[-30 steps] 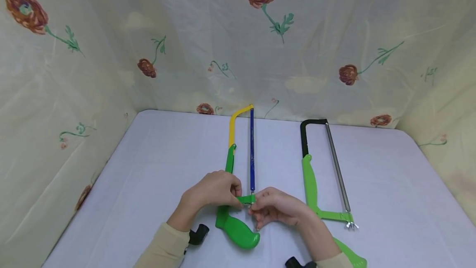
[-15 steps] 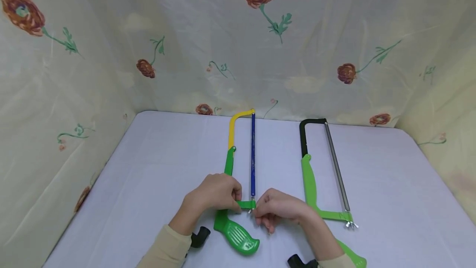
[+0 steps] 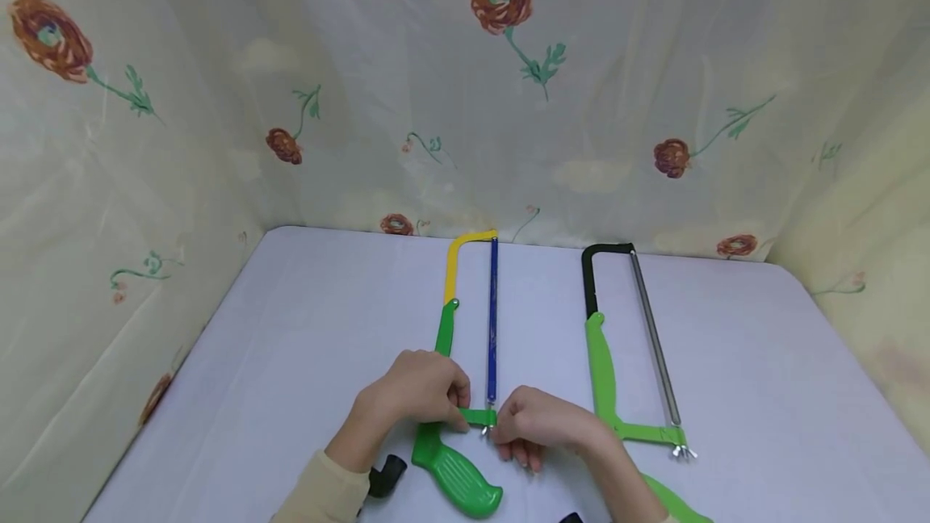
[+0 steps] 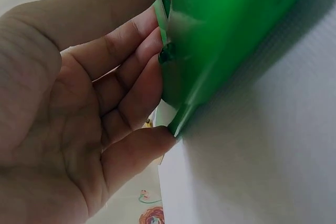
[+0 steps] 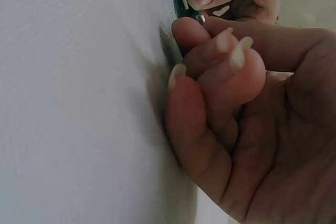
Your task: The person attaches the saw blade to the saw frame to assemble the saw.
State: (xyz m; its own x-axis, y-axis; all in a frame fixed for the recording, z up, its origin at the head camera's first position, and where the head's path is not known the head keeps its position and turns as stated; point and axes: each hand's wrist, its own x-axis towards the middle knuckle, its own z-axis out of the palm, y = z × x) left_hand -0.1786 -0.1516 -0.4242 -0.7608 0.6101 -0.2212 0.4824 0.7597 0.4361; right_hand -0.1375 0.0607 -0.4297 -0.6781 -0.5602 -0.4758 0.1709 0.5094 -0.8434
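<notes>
A hacksaw (image 3: 465, 470) with a green handle, yellow front frame and blue blade (image 3: 492, 321) lies on the white-covered table. My left hand (image 3: 417, 387) grips its green frame near the lower crossbar (image 3: 475, 417); the left wrist view shows fingers and thumb on the green part (image 4: 210, 35). At the crossbar's end sits a small silver wing nut (image 3: 487, 431). My right hand (image 3: 541, 420) pinches at this wing nut with thumb and forefinger, the other fingers curled below. In the right wrist view the fingertips mostly cover the nut, leaving a silver bit showing.
A second hacksaw (image 3: 601, 370), light green with a black front frame and grey blade, lies to the right; my right forearm covers part of its handle. Black wrist-camera pieces (image 3: 387, 476) show by the sleeves. Flowered cloth (image 3: 349, 144) walls the back and sides.
The head view has tilted slightly up, so everything sits lower in it. My right fingers have shifted at the wing nut, while the left hand keeps its grip.
</notes>
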